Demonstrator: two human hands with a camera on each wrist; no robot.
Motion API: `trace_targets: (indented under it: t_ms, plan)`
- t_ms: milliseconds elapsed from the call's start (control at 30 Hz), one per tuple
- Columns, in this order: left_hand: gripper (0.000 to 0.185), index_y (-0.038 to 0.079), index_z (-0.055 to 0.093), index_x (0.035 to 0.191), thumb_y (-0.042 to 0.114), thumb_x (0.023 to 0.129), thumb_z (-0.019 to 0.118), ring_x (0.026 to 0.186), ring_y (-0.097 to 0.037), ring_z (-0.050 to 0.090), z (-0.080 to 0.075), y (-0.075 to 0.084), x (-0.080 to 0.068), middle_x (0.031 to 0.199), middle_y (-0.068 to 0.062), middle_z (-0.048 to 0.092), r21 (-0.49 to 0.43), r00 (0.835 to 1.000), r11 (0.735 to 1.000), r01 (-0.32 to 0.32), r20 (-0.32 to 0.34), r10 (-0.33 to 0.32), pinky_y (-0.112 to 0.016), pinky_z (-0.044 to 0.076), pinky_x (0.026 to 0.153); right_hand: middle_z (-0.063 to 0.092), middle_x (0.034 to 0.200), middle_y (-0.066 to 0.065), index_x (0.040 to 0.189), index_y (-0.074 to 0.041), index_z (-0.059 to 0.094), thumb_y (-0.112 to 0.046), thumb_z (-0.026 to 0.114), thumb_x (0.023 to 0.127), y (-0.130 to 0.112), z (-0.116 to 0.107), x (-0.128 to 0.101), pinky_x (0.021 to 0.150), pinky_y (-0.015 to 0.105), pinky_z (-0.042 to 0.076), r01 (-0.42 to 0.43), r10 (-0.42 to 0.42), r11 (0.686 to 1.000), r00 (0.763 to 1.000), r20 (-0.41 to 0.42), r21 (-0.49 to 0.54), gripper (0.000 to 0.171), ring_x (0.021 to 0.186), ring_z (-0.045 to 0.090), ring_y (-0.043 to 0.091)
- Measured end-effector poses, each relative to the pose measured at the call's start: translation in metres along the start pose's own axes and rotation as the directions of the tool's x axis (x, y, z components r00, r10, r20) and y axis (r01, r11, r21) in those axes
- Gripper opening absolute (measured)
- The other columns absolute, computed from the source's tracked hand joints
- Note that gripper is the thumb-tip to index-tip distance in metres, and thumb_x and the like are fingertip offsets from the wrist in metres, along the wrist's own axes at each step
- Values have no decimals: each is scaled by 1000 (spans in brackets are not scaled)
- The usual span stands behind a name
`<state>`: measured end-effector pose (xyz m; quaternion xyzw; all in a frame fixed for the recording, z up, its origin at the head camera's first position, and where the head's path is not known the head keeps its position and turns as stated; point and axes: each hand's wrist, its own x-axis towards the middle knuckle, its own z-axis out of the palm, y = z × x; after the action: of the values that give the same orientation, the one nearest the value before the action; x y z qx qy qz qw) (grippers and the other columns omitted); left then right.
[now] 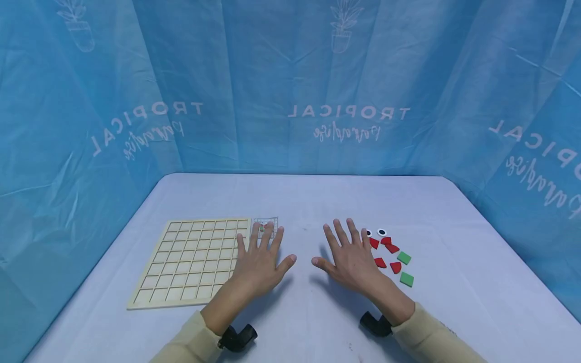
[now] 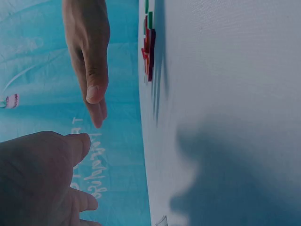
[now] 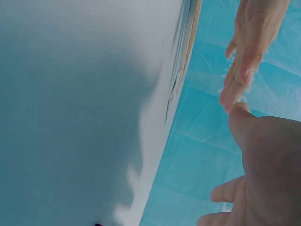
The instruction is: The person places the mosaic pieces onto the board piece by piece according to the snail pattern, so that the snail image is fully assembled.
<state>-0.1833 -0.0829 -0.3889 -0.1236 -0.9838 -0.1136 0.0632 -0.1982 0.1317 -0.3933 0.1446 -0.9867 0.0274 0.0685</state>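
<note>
Head view: both my hands hover flat over the pale tabletop [image 1: 299, 201] near its middle, palms down, fingers straight and spread, each grip fully open and holding nothing. My left hand [image 1: 259, 262] lies over the right edge of the wooden grid board [image 1: 181, 264], which sits toward the tabletop's left edge, and its fingertips reach a small clear card [image 1: 268, 222] just off the board's far right corner. My right hand [image 1: 351, 257] lies just left of the foam pieces [image 1: 391, 257], a loose cluster of red and green shapes toward the tabletop's right edge, with two round eye pieces [image 1: 375, 232] at the cluster's far side. Left wrist view: my left hand [image 2: 42, 183] fills the lower corner, thumb extended, while my right hand [image 2: 89, 56] hangs above the tabletop with straight fingers; the foam pieces [image 2: 148, 47] show edge-on beyond it. Right wrist view: my right hand [image 3: 263, 174] appears in close-up, my left hand [image 3: 249, 47] flat above the grid board [image 3: 186, 56], seen edge-on.
</note>
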Motion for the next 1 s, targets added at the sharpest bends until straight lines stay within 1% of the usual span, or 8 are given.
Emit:
trace_targets:
  t_ms: [233, 367, 533, 800, 1000]
  plan:
    - [75, 15, 25, 149, 60, 91, 41, 147, -38, 2, -7, -10, -1, 158, -13, 17, -11, 1000, 1000, 29, 5, -29, -69, 0, 110, 21, 157, 12, 150, -20, 24, -68, 48, 82, -1, -2, 6, 113, 63, 12, 5, -5, 1000, 1000, -15, -4, 87, 146, 10, 39]
    - [75, 16, 23, 150, 58, 91, 42, 147, -39, 0, -10, -19, -3, 158, -13, 15, -26, 999, 999, 45, 7, -45, -69, -1, 110, 21, 157, 12, 150, -20, 24, -68, 49, 81, -3, -4, 10, 114, 63, 11, 12, -12, 1000, 1000, -18, 16, 87, 146, 10, 39]
    - [76, 15, 22, 150, 59, 91, 41, 147, -38, -4, -14, -31, -6, 159, -13, 12, -43, 998, 997, 58, 3, -58, -69, -1, 110, 19, 158, 11, 150, -20, 22, -68, 49, 82, -5, -6, 15, 114, 62, 10, 19, -19, 999, 1000, 2, 36, 88, 146, 8, 38]
    - [76, 13, 20, 150, 57, 93, 41, 146, -38, -2, -22, -53, -13, 159, -15, 11, -81, 997, 994, 69, -15, -70, -68, 0, 110, 19, 158, 10, 150, -19, 22, -65, 49, 83, -8, -7, 22, 115, 61, 10, 46, -48, 995, 999, 19, 87, 85, 146, 9, 38]
    - [75, 11, 18, 151, 54, 94, 41, 146, -40, 0, -31, -71, -21, 158, -17, 12, -99, 997, 992, 77, -7, -78, -68, -1, 110, 19, 158, 10, 150, -19, 23, -66, 48, 84, -12, -4, 27, 115, 61, 10, 56, -59, 993, 998, 19, 106, 85, 146, 9, 37]
